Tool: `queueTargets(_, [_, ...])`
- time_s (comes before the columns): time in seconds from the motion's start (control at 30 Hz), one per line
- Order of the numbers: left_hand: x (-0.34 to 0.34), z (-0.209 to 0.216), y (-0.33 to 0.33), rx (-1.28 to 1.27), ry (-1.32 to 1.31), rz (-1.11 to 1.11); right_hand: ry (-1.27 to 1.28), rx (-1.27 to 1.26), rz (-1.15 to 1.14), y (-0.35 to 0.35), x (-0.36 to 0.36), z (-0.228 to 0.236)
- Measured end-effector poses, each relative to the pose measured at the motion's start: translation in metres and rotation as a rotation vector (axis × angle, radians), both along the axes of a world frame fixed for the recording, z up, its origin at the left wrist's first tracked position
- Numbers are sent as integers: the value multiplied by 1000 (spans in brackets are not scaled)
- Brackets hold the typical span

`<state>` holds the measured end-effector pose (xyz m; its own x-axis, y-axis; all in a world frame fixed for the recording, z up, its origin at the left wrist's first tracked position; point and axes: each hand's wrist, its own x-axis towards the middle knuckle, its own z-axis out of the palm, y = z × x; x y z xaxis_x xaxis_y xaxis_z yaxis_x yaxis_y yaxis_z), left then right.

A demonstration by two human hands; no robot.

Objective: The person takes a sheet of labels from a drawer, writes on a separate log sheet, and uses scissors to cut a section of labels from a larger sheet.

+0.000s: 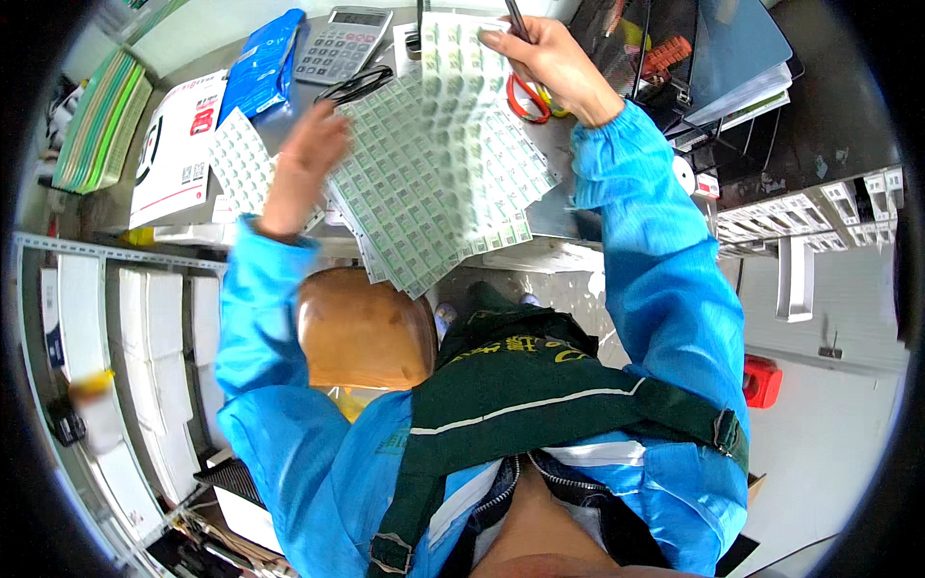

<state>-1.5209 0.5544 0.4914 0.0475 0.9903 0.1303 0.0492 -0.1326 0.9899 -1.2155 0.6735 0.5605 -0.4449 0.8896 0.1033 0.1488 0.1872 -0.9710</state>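
A narrow strip of green-and-white printed labels (453, 106) hangs from my right hand (559, 72), pinched near its upper right corner. A dark, pen-like stick (517, 19) also pokes out between that hand's fingers. Beneath the strip, larger label sheets (395, 183) lie overlapping and fanned out, some reaching past the table's front edge. My left hand (313, 159) is over the left side of these sheets, its fingers smeared by motion. A smaller label sheet (241, 159) lies left of it. Scissors with red handles (528, 99) lie below my right hand.
At the back are a grey calculator (344, 43), a blue plastic packet (260, 63) and a black cable (356, 85). A white printed bag (178, 149) and a green-edged stack (101, 120) lie left. A brown stool (366, 328) stands below the edge; a black mesh organizer (626, 48) is at right.
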Motion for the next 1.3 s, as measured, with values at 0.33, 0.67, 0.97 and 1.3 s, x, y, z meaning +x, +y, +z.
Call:
queueTargets(0.33, [110, -32, -34, -561, -521, 34, -518, 457, -94, 23, -9, -81])
queueTargets(0.67, [156, -40, -106, -671, -891, 44, -595, 781, -316, 5, 28, -122])
queueTargets(0.97, [217, -61, -131, -692, -978, 22, -979, 535, -325, 44, 48, -112])
queueTargets(1.3, [234, -83, -134, -617, -882, 251, -257, 301, -160, -82, 91, -54])
